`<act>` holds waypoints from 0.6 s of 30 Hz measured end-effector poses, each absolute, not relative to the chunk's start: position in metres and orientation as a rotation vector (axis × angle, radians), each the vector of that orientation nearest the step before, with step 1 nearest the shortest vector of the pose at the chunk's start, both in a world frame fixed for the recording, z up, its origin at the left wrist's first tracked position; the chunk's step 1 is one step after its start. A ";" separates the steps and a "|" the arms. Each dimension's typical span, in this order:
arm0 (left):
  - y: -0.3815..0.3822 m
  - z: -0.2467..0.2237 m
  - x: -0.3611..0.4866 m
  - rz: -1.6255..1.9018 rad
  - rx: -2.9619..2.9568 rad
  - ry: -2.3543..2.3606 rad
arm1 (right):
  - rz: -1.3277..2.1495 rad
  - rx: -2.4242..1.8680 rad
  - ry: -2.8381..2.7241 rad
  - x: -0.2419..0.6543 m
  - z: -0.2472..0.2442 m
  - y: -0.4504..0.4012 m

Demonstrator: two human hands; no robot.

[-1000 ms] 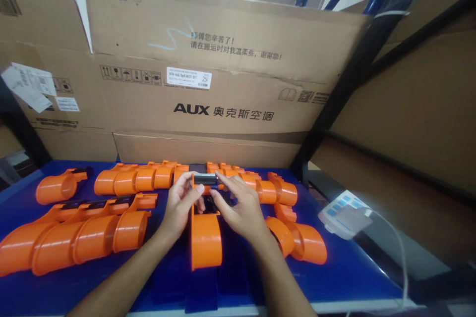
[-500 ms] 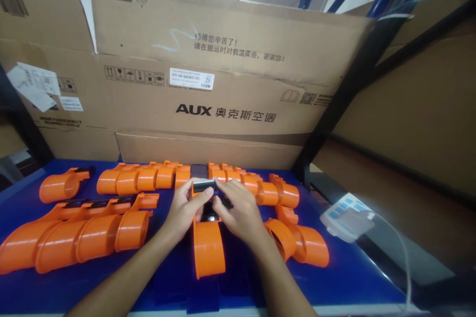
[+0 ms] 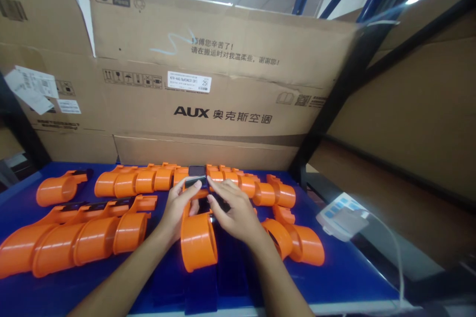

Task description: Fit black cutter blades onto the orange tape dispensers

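Observation:
My left hand (image 3: 177, 208) is closed around the arm of an orange plastic cup-shaped holder (image 3: 198, 242), its round cup hanging below. A glossy black piece (image 3: 195, 181) sits at the holder's upper end, under my left thumb. My right hand (image 3: 238, 208) is on the other side, index fingertip against the black piece's right edge, thumb apart below it. Its remaining fingers are partly hidden. Behind the hands stands a dark square-faced object (image 3: 197, 171) among a back row of similar orange holders (image 3: 125, 183).
More orange holders lie at left (image 3: 97, 237) and right (image 3: 307, 245) on the blue tabletop (image 3: 148, 285). A white box with a cable (image 3: 342, 215) sits at the right edge. A cardboard panel (image 3: 223, 94) closes off the back; a dark shelf post (image 3: 330, 94) leans at right.
The held holder has turned, so its cup mouth shows more toward the right. Both hands shifted slightly left with it. The black piece tilted and its top is darker in view.

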State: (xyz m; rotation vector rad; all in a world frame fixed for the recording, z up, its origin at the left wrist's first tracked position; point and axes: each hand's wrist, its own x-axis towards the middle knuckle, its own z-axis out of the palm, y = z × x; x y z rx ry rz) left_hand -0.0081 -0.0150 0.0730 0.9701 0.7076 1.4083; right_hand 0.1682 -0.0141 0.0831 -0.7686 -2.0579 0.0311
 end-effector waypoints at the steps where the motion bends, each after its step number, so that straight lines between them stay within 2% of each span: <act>1: -0.014 0.072 -0.008 1.404 0.960 0.705 | 0.009 -0.767 -2.069 0.168 0.083 -0.014; 8: -0.013 0.068 -0.003 1.394 0.881 0.715 | -0.235 -0.807 -2.057 0.163 0.070 -0.010; 18: -0.018 0.070 -0.004 1.357 0.929 0.682 | -0.331 -0.806 -2.081 0.161 0.062 -0.012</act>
